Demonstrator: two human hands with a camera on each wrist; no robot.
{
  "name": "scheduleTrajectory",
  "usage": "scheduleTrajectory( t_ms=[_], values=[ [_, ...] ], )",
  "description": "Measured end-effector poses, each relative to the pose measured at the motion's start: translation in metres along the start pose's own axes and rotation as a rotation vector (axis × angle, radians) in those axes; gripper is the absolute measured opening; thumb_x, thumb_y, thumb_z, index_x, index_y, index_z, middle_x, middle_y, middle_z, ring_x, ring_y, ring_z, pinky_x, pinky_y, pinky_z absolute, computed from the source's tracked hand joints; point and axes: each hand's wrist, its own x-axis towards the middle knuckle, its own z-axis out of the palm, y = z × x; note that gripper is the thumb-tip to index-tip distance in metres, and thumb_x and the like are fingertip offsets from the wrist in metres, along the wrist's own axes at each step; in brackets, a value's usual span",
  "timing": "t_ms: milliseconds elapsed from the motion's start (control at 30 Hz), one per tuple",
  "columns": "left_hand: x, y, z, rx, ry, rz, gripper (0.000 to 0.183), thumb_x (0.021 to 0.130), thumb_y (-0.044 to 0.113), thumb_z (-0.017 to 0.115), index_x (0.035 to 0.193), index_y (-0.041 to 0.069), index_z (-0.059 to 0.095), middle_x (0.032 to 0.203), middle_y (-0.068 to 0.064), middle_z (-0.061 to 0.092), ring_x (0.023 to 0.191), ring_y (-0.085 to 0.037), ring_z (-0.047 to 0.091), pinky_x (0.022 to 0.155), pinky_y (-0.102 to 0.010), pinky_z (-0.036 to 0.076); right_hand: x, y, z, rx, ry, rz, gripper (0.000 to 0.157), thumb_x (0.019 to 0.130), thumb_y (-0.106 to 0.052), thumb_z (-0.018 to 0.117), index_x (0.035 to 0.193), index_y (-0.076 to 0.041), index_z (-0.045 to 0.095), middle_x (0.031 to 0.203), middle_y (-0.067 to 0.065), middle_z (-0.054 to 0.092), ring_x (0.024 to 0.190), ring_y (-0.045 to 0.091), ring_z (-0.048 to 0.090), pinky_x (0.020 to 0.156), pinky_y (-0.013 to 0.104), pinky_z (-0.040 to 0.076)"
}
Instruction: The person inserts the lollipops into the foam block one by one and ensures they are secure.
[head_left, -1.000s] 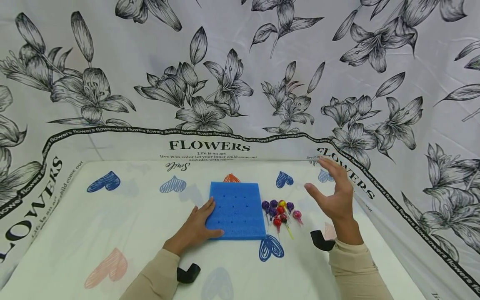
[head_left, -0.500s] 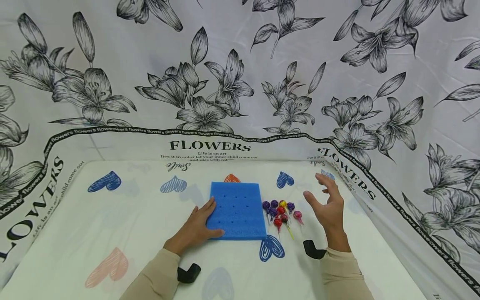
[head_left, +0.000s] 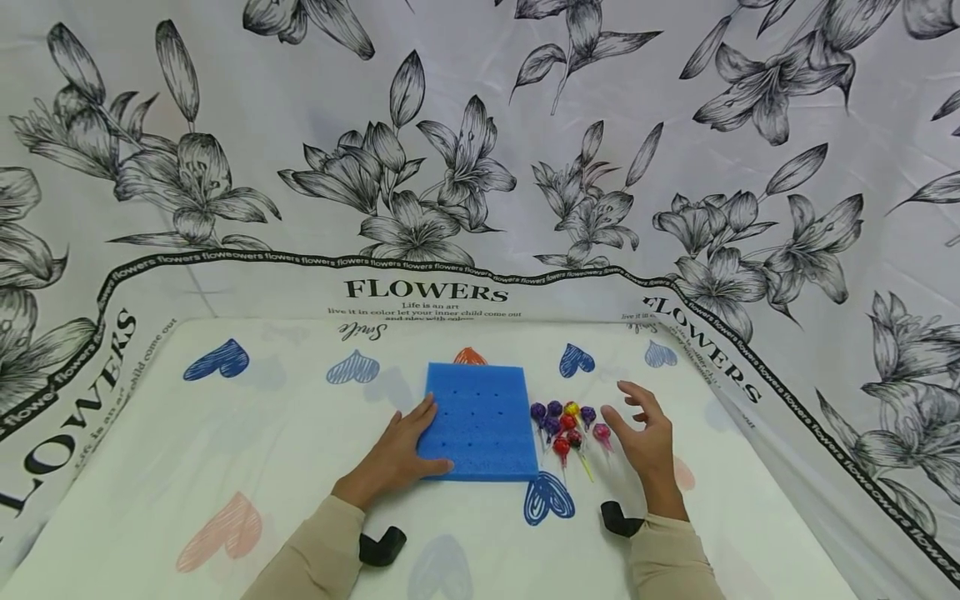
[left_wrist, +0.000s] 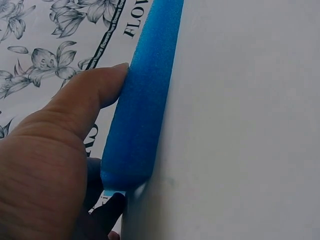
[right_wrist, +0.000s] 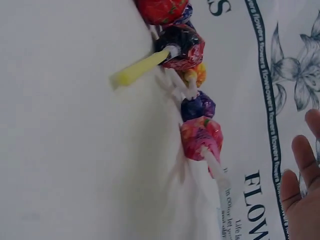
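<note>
A flat blue foam block (head_left: 480, 429) with rows of small holes lies at the middle of the table. My left hand (head_left: 396, 454) rests against its left side, fingers stretched along that edge and thumb on the near left corner. Close up in the left wrist view, the thumb touches the edge of the foam (left_wrist: 142, 110). Right of the block lies a cluster of wrapped lollipops (head_left: 567, 422), purple, red, yellow and pink. My right hand (head_left: 647, 437) hovers just beside the pink lollipop (head_left: 602, 432), thumb and fingers apart, holding nothing. In the right wrist view, a dark red lollipop (right_wrist: 187, 50) shows its yellow stick.
A white tablecloth (head_left: 300, 483) with printed hearts covers the table. Behind it hangs a white curtain (head_left: 465, 67) with black flower drawings. A black angular piece sits near each wrist, one by the left (head_left: 383, 547) and one by the right (head_left: 621, 518).
My right hand has moved left and nearer to the lollipops, its fingers and thumb drawing somewhat closer together. The left hand and the foam block stay in place; the head view shifts slightly.
</note>
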Motion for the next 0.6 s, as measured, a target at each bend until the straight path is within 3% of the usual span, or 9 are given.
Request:
scheduleTrajectory(
  t_ms=[333, 467, 600],
  values=[
    [0.002, 0.002, 0.000, 0.001, -0.001, 0.002, 0.100, 0.077, 0.048, 0.078, 0.152, 0.004, 0.028, 0.159, -0.005, 0.015, 0.143, -0.039, 0.010, 0.113, -0.053, 0.010, -0.012, 0.017, 0.003, -0.054, 0.012, 0.126, 0.035, 0.086, -0.020, 0.075, 0.118, -0.007, 0.068, 0.118, 0.008, 0.064, 0.103, 0.024, 0.052, 0.081, 0.043, 0.040],
    [0.001, 0.002, 0.000, 0.005, 0.001, -0.001, 0.100, 0.077, 0.047, 0.078, 0.151, 0.004, 0.027, 0.159, -0.005, 0.015, 0.143, -0.037, 0.012, 0.114, -0.050, 0.007, -0.015, 0.023, 0.004, -0.129, -0.030, 0.172, 0.035, 0.088, -0.024, 0.073, 0.118, -0.006, 0.068, 0.117, 0.010, 0.066, 0.103, 0.025, 0.052, 0.082, 0.039, 0.040],
    [0.000, 0.000, 0.001, -0.001, 0.005, 0.004, 0.100, 0.077, 0.047, 0.078, 0.151, 0.003, 0.027, 0.159, -0.005, 0.015, 0.143, -0.036, 0.014, 0.115, -0.049, 0.005, -0.017, 0.028, 0.004, -0.187, -0.101, 0.253, 0.038, 0.089, -0.029, 0.072, 0.122, -0.010, 0.067, 0.121, 0.009, 0.063, 0.110, 0.026, 0.049, 0.089, 0.042, 0.039]
  ],
)
